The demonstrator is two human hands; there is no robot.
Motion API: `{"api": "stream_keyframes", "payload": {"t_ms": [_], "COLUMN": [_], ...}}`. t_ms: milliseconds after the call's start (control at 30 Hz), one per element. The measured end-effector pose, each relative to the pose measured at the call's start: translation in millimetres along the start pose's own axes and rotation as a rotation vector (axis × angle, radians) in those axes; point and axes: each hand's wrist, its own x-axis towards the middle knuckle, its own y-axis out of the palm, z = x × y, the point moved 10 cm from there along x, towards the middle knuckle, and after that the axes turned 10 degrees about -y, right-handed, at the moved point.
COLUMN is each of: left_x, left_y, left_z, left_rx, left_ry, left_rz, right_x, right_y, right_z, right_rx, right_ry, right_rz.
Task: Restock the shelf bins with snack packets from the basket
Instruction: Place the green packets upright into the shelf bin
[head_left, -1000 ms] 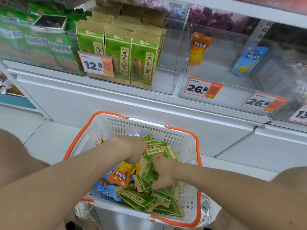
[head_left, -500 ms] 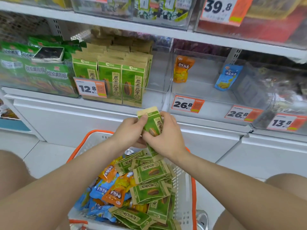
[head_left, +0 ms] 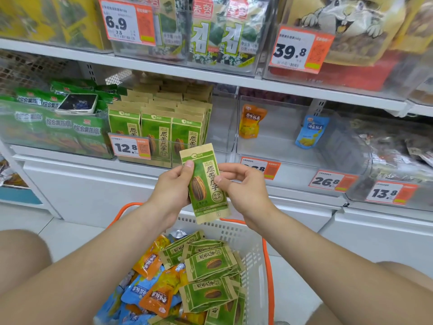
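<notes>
Basket (head_left: 248,240) holds mixed packets (head_left: 210,263); left grip (head_left: 173,186) and right grip (head_left: 246,186) pinch seed packet (head_left: 206,184)

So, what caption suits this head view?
Left hand and right hand hold a seed packet above the basket, near its matching bin.

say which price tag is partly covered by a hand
The tag under the bin holding the lone orange packet: the right hand overlaps its lower left; no hand covers the others.
</notes>
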Motion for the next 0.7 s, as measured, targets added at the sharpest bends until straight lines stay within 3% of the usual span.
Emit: {"api": "stream_keyframes", "payload": {"t_ms": [167, 267, 367, 433, 500, 600, 700], "left_x": [-0.8, -8.6, -21.9, -27.0, -29.0, -37.6, -52.4], "left_y": [3.8, 3.7, 17.5, 25.9, 23.9, 8.8, 11.2], "left_z": [-15.7, -36.6, -60.5, -71.7, -83.7, -109.2, -137.4], "left_rx": [0.105, 0.323, 0.579, 0.62, 0.617, 0.572, 0.819], "left_ry": [0.072, 0.264, 0.477, 0.549, 0.616, 0.728, 0.962], "left_rz": [0.004, -0.107, -0.117, -0.06, -0.107, -0.329, -0.543], "right_x": [5.1, 13.1, 15.0, 21.7, 31.7, 46.1, 47.1], "right_y": [2.0, 10.0, 23.7, 24.1, 19.3, 6.6, -18.5], "right_z": [-2.0, 21.0, 59.1, 75.4, 88.4, 110.4, 149.0], "right_rx": [-0.144, -0.489, -0.576, -0.645, -0.737, -0.686, -0.586], "right_ry": [0.014, -0.165, -0.368, -0.387, -0.381, -0.414, -0.652], "right_rz": [0.026, 0.139, 0.256, 0.297, 0.289, 0.167, -0.154]}}
